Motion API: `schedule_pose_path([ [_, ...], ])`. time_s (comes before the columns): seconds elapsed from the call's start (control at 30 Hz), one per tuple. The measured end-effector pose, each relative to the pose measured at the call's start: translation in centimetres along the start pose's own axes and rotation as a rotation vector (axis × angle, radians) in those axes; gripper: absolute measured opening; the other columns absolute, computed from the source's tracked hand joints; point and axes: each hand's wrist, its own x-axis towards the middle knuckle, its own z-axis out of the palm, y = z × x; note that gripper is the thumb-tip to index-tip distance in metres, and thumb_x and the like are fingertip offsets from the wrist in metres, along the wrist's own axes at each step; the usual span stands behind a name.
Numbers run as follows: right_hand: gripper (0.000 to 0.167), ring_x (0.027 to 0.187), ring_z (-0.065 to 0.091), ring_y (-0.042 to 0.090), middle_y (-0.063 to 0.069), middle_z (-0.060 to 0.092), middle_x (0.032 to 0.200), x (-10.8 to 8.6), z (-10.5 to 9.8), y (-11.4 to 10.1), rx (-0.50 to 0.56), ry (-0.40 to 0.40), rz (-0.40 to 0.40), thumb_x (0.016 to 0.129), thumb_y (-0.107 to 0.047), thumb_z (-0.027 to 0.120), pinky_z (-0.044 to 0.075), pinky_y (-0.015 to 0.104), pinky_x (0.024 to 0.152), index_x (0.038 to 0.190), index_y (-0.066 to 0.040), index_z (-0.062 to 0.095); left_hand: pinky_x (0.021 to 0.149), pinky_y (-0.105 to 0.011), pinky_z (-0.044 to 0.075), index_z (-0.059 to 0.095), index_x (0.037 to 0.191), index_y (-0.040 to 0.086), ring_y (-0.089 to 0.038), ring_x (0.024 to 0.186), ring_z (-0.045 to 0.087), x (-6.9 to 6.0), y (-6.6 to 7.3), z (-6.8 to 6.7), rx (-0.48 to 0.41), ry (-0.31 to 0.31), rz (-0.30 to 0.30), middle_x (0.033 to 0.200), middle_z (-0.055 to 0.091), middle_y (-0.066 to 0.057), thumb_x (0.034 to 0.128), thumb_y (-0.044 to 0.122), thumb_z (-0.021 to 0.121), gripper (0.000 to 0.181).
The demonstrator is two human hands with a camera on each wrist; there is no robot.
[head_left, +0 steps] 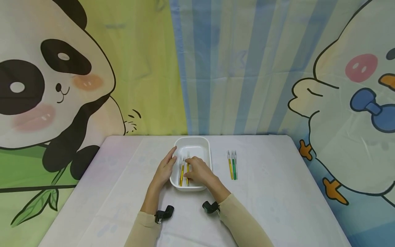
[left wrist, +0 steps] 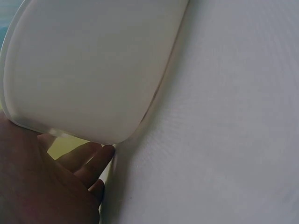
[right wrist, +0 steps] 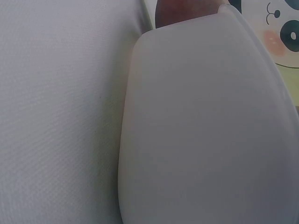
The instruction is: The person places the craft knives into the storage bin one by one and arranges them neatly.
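Note:
A white tray (head_left: 206, 146) stands on the table, with several slim yellow and silver metallic sticks (head_left: 181, 175), clear-tipped like capped pens or craft knives, lying lengthwise in its left part. My left hand (head_left: 164, 171) rests against the tray's left side, its fingers fairly straight along the outside, as the left wrist view also shows. Reaching over the near right rim, my right hand (head_left: 199, 171) pinches a yellow stick (head_left: 187, 168) inside the tray between thumb and fingers. In the right wrist view the tray wall (right wrist: 205, 121) hides most of that hand.
To the right of the tray, several similar sticks (head_left: 232, 165), yellow, green and silver, lie side by side on the white tablecloth (head_left: 265, 199). A printed curtain (head_left: 216, 68) with cartoon animals hangs behind the table's far edge.

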Motion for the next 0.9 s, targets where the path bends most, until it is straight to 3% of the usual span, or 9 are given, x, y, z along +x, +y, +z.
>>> schedule_pose_path([
  [0.23, 0.059, 0.107, 0.062, 0.022, 0.013, 0.068, 0.125, -0.02, 0.22, 0.15, -0.037, -0.046, -0.013, 0.086, -0.02, 0.087, 0.054, 0.04, 0.096, 0.138, -0.002, 0.066, 0.132, -0.052, 0.015, 0.036, 0.162, 0.034, -0.025, 0.161, 0.021, 0.1, -1.02, 0.22, 0.001, 0.039, 0.052, 0.171, 0.03, 0.004, 0.1122, 0.036, 0.044, 0.051],
  [0.6, 0.062, 0.099, 0.059, 0.018, 0.013, 0.068, 0.121, 0.18, 0.22, -0.1, -0.049, -0.074, -0.016, 0.084, -0.019, 0.089, 0.054, 0.036, 0.094, 0.138, 0.0, 0.065, 0.132, -0.052, 0.016, 0.036, 0.162, 0.036, -0.025, 0.16, 0.022, 0.17, -1.28, 0.23, 0.014, 0.038, 0.035, 0.17, 0.031, 0.006, 0.1116, 0.038, 0.044, 0.051],
  [0.9, 0.064, 0.108, 0.062, 0.022, 0.015, 0.068, 0.124, 0.25, 0.16, -0.24, -0.044, -0.084, -0.004, 0.08, -0.017, 0.091, 0.053, 0.039, 0.103, 0.136, 0.001, 0.066, 0.132, -0.051, 0.016, 0.037, 0.162, 0.034, -0.022, 0.16, 0.023, 0.2, -1.31, 0.3, 0.008, 0.048, 0.057, 0.17, 0.032, 0.008, 0.1117, 0.035, 0.044, 0.051],
])
